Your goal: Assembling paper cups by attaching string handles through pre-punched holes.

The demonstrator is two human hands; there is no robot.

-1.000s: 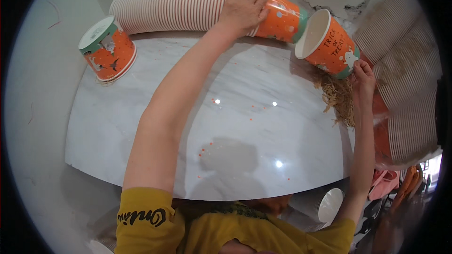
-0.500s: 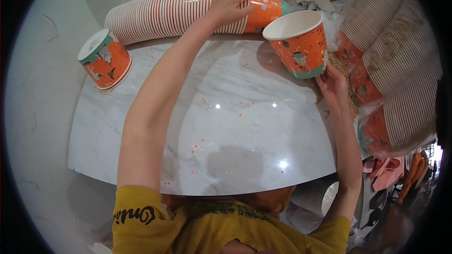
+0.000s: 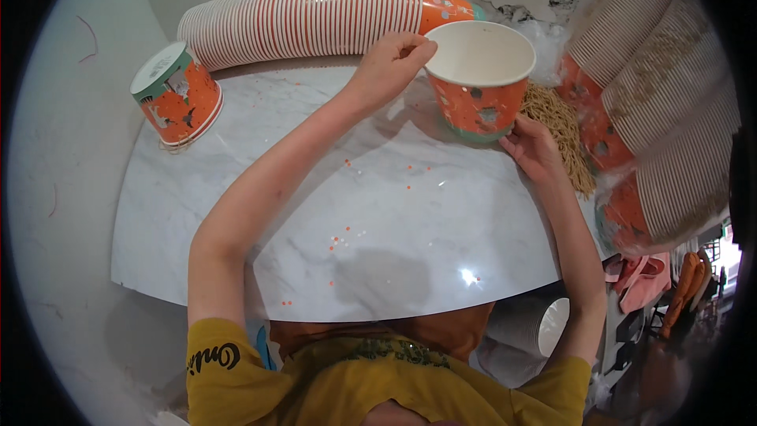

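An orange paper bucket [image 3: 479, 102] with a green base and white inside is held above the far right of the table, its mouth tilted toward me. My left hand [image 3: 394, 67] is closed, fingertips pinching the bucket's left rim. At the lower right, my right hand [image 3: 536, 148] grips the base, with some of its fingers hidden behind. A long nested stack of like paper buckets [image 3: 307, 20] lies on its side along the back. To the left, another paper bucket [image 3: 180, 102] stands upside down, a little twine at its rim.
Tan twine strands [image 3: 560, 130] lie in a pile beyond my right hand. Plastic-wrapped bucket stacks [image 3: 662, 102] lean along the right side. Orange and white confetti dots [image 3: 339, 241] are scattered over the white marbled table [image 3: 300, 264]. A pink bag [image 3: 640, 280] is at the lower right.
My left hand has come off the nested stack and moved toward me onto the bucket's rim. The bucket has shifted slightly left, and its mouth has turned more toward me.
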